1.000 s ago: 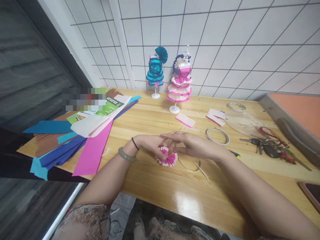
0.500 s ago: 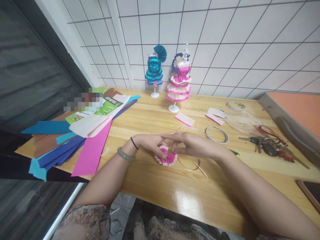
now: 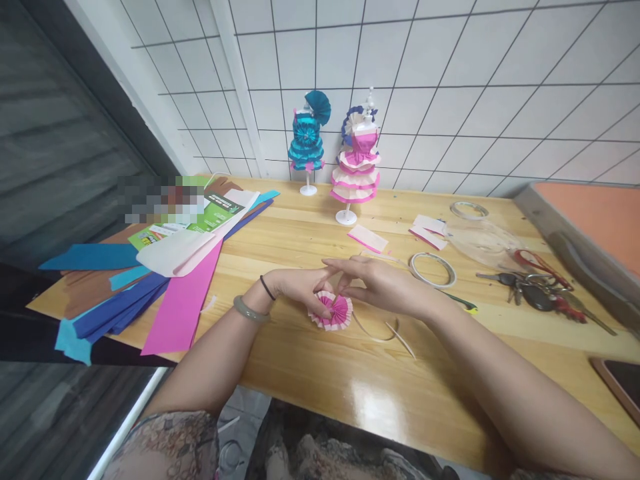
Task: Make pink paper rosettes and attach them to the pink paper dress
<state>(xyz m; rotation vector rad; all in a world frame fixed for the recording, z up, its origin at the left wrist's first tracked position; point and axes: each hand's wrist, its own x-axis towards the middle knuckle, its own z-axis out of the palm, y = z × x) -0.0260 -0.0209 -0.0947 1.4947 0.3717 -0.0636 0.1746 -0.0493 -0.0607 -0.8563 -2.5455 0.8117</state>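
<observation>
A round pleated paper rosette (image 3: 341,312), pink with a pale pink rim, is between my hands just above the wooden table. My left hand (image 3: 300,288) pinches it from the left, thumb pressed near its centre. My right hand (image 3: 376,285) closes over its upper right edge with bent fingers. The right fingertips meet the left hand, and their exact contact with the pleats is partly hidden. A narrow pale strip (image 3: 380,339) curls on the table to the right of the rosette.
Crepe paper sheets (image 3: 183,300) spread at left. Two small dress stands, one with a teal dress (image 3: 306,143) and one with a pink dress (image 3: 356,177), stand at the back. Tape rolls (image 3: 454,272), cut paper pieces (image 3: 367,238), a cutter (image 3: 470,307), keys (image 3: 537,297) and a phone (image 3: 620,383) lie about.
The gap at the top of the rosette has narrowed, so the pleats now form a fuller circle. My right fingers have shifted slightly left. The whole view has moved a little.
</observation>
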